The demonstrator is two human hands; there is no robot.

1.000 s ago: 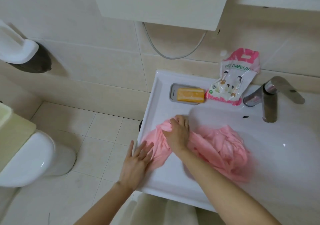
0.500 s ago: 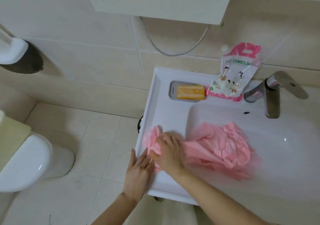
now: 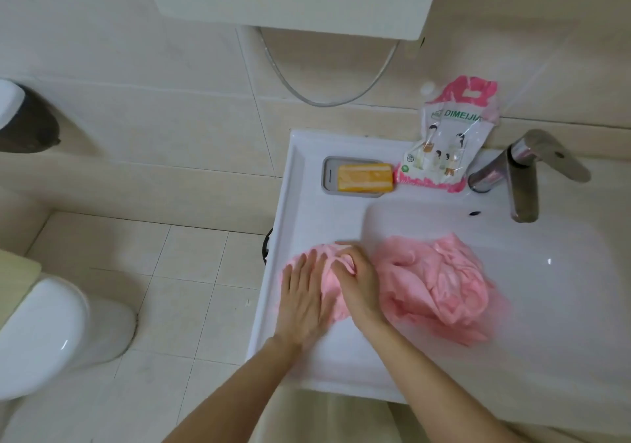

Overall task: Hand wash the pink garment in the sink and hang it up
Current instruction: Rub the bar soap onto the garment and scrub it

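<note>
Garment (image 3: 437, 285) — pink, bulk crumpled in the basin of the white sink (image 3: 307, 176), 1 end drawn up onto the left ledge. Left hand (image 3: 302, 301) lies flat on that end, fingers straight and spread. Right hand (image 3: 358, 282) just beside it, fingers curled into a bunch of the fabric. Cloth under the 2 hands mostly hidden; water level hard to make out. Soap bar (image 3: 364, 178) in grey dish (image 3: 329, 176), detergent pouch (image 3: 440, 149) and faucet (image 3: 522, 183) on the back ledge. Beige tiled floor (image 3: 191, 272); toilet (image 3: 44, 326) at left — partly cut off.
</note>
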